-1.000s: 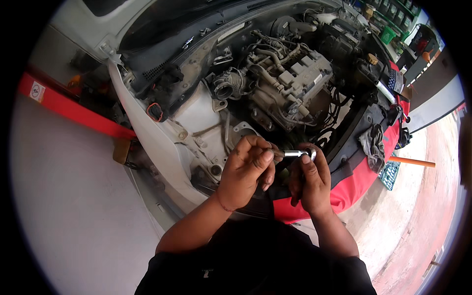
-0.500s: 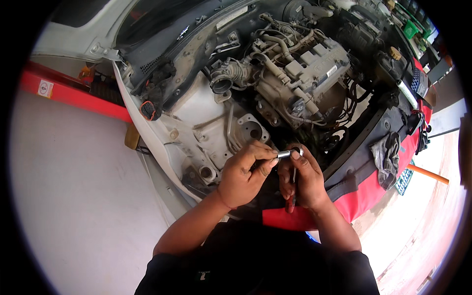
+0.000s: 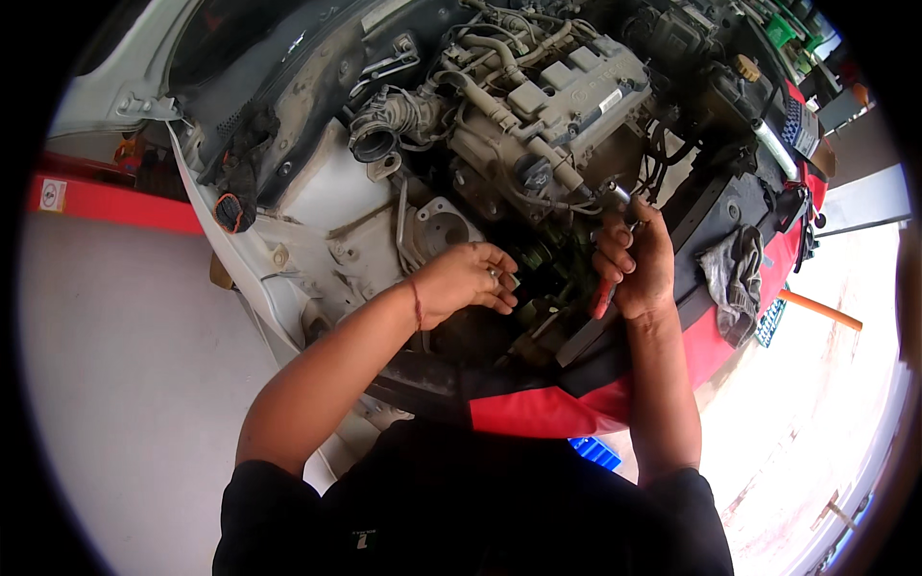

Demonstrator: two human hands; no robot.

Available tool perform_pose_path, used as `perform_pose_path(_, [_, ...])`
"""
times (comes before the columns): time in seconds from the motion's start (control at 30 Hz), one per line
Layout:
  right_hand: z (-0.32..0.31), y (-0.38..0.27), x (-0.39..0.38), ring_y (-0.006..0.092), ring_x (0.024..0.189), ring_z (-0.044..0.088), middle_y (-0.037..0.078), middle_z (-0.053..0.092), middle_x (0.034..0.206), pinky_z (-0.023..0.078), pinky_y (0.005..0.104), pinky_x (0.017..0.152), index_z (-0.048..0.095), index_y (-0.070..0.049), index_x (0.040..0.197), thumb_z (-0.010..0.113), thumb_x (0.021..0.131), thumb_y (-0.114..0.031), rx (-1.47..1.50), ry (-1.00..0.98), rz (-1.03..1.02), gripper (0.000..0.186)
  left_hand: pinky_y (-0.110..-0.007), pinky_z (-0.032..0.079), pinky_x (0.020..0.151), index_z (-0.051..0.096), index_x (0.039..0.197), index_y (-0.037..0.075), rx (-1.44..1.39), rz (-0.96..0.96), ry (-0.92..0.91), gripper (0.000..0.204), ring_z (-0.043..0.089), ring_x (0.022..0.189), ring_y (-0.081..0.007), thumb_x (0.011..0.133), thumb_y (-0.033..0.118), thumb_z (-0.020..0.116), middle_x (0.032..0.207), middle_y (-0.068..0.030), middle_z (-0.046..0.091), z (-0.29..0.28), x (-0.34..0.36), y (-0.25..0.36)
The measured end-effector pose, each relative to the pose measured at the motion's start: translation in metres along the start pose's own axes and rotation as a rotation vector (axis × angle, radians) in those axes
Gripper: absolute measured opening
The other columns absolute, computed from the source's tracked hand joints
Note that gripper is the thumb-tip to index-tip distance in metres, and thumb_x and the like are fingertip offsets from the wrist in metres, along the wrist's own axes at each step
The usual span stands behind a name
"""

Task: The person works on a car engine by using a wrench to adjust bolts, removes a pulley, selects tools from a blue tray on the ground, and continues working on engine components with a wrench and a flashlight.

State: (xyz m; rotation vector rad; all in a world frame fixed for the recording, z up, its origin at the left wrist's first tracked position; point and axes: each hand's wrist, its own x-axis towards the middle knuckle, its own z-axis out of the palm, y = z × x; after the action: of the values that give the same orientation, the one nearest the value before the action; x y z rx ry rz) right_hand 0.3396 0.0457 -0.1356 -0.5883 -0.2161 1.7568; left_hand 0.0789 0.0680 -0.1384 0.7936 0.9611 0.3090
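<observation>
My right hand (image 3: 645, 261) is closed around a ratchet wrench whose red handle (image 3: 605, 299) points down toward me. A chrome socket (image 3: 618, 193) sits at the wrench's upper end, close to the near end of the engine (image 3: 584, 117); whether it touches anything there I cannot tell. My left hand (image 3: 461, 284) hovers over the dark gap in front of the engine, fingers loosely bent and apart, with nothing visible in them. Beside it lies a pale metal mount (image 3: 442, 228) with a round hole. What lies beneath the left fingertips is partly hidden.
An open ribbed air hose (image 3: 375, 142) stands left of the engine. Red-and-black covering (image 3: 538, 411) drapes the car's front edge, with a grey rag (image 3: 735, 288) on it. An orange handle (image 3: 821, 311) sticks out at right. A red beam (image 3: 115, 200) stands at left.
My left hand has let go of the socket and moved left and down. My right hand has carried the ratchet wrench up and right toward the engine. The view has shifted slightly.
</observation>
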Motion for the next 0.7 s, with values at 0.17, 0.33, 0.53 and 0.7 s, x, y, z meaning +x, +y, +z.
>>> perform_pose_path(0.17, [-0.014, 0.0, 0.012, 0.009, 0.044, 0.033, -0.001, 0.044, 0.065, 0.028, 0.025, 0.04, 0.047, -0.01, 0.081, 0.053, 0.095, -0.034, -0.037, 0.166, 0.02, 0.028, -0.035, 0.055, 0.048, 0.055, 0.113, -0.008, 0.679, -0.302, 0.079, 0.03, 0.066, 0.06, -0.0253, 0.097, 0.018, 0.054, 0.082, -0.0183, 0.064, -0.027, 0.076, -0.012])
perform_pose_path(0.33, [-0.009, 0.006, 0.02, 0.0078, 0.043, 0.032, -0.001, 0.044, 0.068, 0.029, 0.0227, 0.037, 0.045, -0.01, 0.084, 0.048, 0.099, -0.032, -0.05, 0.108, -0.015, 0.027, -0.04, 0.054, 0.055, 0.068, 0.106, -0.002, 1.117, -0.073, 0.239, 0.03, 0.068, 0.071, -0.0302, 0.089, 0.022, 0.063, 0.09, -0.0172, 0.069, -0.085, 0.165, -0.107])
perform_pose_path(0.53, [-0.016, 0.001, 0.02, 0.0061, 0.043, 0.031, 0.0, 0.042, 0.07, 0.029, 0.0206, 0.034, 0.049, 0.002, 0.106, 0.043, 0.102, -0.025, -0.121, 0.124, -0.047, 0.028, -0.042, 0.052, 0.077, 0.07, 0.108, 0.002, 1.372, -0.148, 0.039, 0.03, 0.067, 0.092, -0.0315, 0.083, 0.017, 0.066, 0.106, -0.0172, 0.068, -0.094, 0.246, -0.184])
perform_pose_path(0.7, [-0.035, -0.012, 0.02, 0.0069, 0.042, 0.029, 0.001, 0.04, 0.068, 0.028, 0.0215, 0.032, 0.047, 0.004, 0.109, 0.035, 0.105, -0.026, -0.12, 0.122, -0.024, 0.033, -0.041, 0.052, 0.081, 0.069, 0.109, 0.002, 1.115, -0.15, 0.229, 0.031, 0.066, 0.096, -0.0314, 0.082, 0.016, 0.066, 0.11, -0.0175, 0.067, -0.075, 0.266, -0.227])
